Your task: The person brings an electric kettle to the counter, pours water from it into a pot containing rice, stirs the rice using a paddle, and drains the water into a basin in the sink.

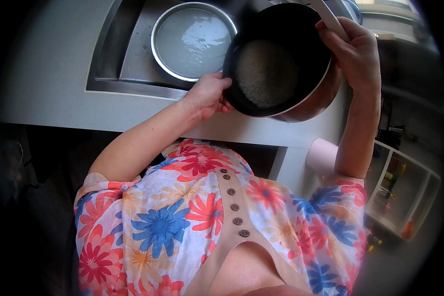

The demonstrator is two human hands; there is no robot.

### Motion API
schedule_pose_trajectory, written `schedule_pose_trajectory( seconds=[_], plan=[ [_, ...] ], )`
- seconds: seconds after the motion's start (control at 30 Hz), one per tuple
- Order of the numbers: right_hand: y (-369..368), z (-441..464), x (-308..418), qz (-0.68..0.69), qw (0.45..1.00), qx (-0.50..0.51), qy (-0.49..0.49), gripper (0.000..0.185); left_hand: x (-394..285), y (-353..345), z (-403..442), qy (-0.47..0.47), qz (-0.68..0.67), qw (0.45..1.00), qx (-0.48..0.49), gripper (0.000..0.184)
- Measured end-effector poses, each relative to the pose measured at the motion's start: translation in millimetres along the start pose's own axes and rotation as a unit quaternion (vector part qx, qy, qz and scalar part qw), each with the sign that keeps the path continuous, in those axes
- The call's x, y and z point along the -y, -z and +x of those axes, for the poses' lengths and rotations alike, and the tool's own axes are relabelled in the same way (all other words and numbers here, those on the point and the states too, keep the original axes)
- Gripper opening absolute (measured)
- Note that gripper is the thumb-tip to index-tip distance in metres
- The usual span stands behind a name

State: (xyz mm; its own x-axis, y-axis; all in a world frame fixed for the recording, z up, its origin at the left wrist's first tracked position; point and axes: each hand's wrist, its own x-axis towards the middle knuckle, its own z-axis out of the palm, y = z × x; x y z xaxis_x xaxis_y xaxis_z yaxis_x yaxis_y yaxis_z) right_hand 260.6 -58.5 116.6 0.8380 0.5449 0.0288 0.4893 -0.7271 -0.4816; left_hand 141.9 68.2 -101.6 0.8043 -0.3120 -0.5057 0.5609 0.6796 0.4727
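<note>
A deep pot (308, 59) with a dark inside and a reddish-brown outside is tilted toward the left, its mouth facing me. Pale, wet, rice-like contents (266, 74) with small bubbles lie at its bottom. My right hand (356, 54) is closed around the pot's light-coloured handle (330, 19). On the near left side, my left hand (209, 96) pinches the pot's rim. Just left of the pot, a round metal pan (159, 54) holds cloudy, whitish water. The pot's edge overlaps the pan's right side in view.
The pan stands in a stainless steel sink (135, 61) set into a pale countertop (44, 84). Below the counter at right are a pinkish-white cylinder (321, 155) and a white-framed bin (404, 190) with small coloured items. A window lights the upper right.
</note>
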Motion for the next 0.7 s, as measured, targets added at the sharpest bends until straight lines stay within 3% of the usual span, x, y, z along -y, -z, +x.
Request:
schedule_pose_trajectory(
  seconds=[0.7],
  plan=[
    [-6.4, 9.0, -1.7, -0.048, 0.999, 0.001, 0.014, 0.016, 2.6, 1.3, 4.2, 0.01, -0.006, 1.0, -0.014, 0.019]
  ],
)
